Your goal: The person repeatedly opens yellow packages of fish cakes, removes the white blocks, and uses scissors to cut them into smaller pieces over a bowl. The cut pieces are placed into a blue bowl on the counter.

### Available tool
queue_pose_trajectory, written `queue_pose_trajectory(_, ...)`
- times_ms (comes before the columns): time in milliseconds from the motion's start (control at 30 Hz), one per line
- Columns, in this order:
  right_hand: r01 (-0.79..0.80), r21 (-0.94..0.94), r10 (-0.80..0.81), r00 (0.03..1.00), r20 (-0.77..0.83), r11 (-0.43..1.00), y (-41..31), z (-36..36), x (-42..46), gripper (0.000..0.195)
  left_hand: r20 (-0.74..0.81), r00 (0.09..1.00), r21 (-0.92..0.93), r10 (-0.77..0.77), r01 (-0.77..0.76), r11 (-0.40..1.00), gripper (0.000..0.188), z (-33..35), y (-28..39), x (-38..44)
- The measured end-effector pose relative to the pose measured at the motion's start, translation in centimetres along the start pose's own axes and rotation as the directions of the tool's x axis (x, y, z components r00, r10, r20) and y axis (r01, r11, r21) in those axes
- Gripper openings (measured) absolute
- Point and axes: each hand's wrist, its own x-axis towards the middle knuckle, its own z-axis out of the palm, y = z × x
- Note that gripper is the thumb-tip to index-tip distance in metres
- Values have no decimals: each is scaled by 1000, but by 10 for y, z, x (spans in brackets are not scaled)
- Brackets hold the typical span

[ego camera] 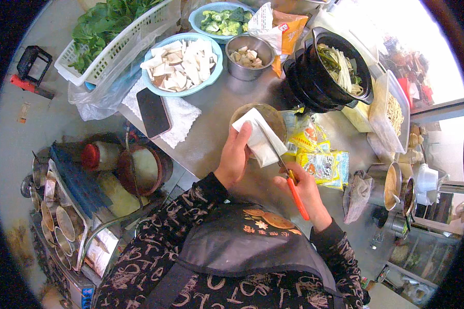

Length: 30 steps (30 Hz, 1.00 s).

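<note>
Between the thumb and fingers of my left hand (234,156) is a white packet (261,148), tilted over a round bowl (275,119). The packet covers much of that bowl, so its contents are hard to make out. My right hand (308,193) grips scissors with red-orange handles (297,199). Their blades reach up along the right side of the packet; whether they are apart or closed on it I cannot tell. Several yellow printed sachets (319,166) lie in a loose pile just right of the bowl.
Sliced white pieces fill a blue basket (160,90), beside a phone (153,112) on a white cloth (183,114). Behind are a broccoli basket (195,19), a steel pot (247,73) and an orange bag (290,29). Stacked black pots (309,83), the top one holding noodles, stand right.
</note>
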Motion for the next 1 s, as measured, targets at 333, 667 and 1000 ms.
queue_pose_trajectory(333,19,-51,-20,1000,-18,999,-14,-1,7,47,-12,999,41,-38,38,998,36,-2,-9,-3)
queue_pose_trajectory(667,5,-149,-15,998,-65,989,-12,3,13,52,-29,984,-106,-174,170,980,35,-6,0,1)
queue_pose_trajectory(1000,116,-438,-204,966,-159,891,-10,17,20,58,-193,981,141,18,10,990,36,18,0,20)
